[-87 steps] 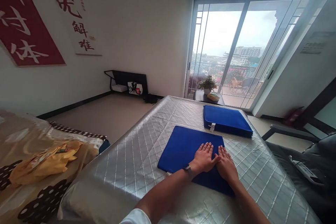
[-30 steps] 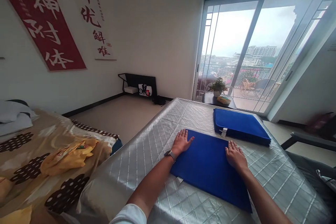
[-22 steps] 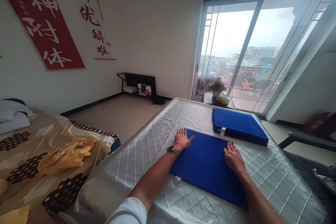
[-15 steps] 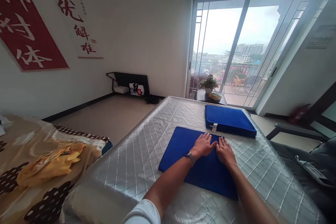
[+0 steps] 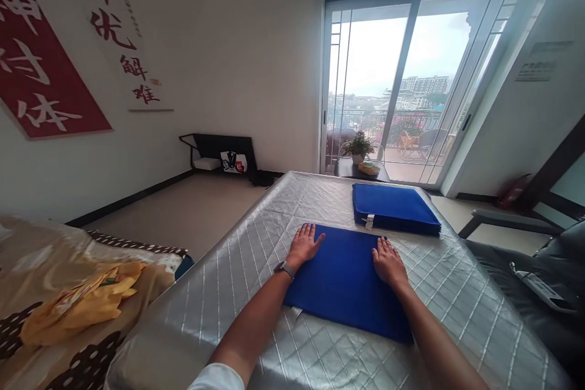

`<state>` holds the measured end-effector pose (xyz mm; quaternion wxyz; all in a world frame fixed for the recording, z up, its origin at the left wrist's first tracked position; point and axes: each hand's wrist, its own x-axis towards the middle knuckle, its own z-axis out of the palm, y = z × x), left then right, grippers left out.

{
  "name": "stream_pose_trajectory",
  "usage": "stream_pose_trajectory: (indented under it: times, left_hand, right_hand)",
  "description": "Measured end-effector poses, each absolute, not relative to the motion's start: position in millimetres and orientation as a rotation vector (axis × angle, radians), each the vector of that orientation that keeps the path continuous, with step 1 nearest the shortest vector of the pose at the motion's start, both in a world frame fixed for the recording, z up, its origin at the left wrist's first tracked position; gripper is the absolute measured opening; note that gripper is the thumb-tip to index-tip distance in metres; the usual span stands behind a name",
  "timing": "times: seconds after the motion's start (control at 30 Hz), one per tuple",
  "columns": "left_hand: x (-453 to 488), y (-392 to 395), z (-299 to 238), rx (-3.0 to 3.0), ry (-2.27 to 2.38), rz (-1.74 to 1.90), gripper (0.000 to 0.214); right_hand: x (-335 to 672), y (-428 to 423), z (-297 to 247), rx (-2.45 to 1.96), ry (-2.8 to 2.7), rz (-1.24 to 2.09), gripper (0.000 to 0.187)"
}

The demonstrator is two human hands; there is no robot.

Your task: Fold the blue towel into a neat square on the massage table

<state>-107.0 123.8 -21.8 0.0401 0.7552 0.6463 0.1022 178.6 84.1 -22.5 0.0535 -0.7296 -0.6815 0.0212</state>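
A flat, folded blue cloth [image 5: 345, 283] lies on the silver quilted table cover [image 5: 237, 274] in front of me. My left hand [image 5: 304, 245] rests flat on its far left corner, fingers stretched out. On its far right edge lies my right hand [image 5: 389, 261], also flat with the fingers extended. A small white tag [image 5: 296, 312] pokes out at the cloth's near left edge. Just beyond, a neat stack of folded blue cloths [image 5: 395, 204] sits on the cover, with a white tag [image 5: 369, 220] at its near left corner.
Left of the table, a yellow cloth [image 5: 86, 304] lies on a plastic-covered surface. A dark armchair [image 5: 507, 262] holding a white power strip [image 5: 542, 289] stands at the right. Behind the table are a potted plant [image 5: 359, 146] and a sliding glass door [image 5: 397, 85].
My left hand has slid left across the cloth, from beside my right hand to the far left corner. My right hand stays near the right edge. The view has shifted slightly.
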Motion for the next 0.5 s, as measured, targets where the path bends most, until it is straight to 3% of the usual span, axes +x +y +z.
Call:
stream_pose_trajectory:
  times: [0.33,0.5]
  left_hand:
    - [-126.2,119.6,-8.6,2.26,2.045,0.266,0.085]
    - [-66.3,99.2,1.6,2.393,1.885,0.376,0.083]
  right_hand:
    - [172.1,7.2,-20.0,-2.127,-2.235,-0.126,0.062]
    - [173.3,-42.7,-37.3,-2.121,-2.291,-0.055,0.065]
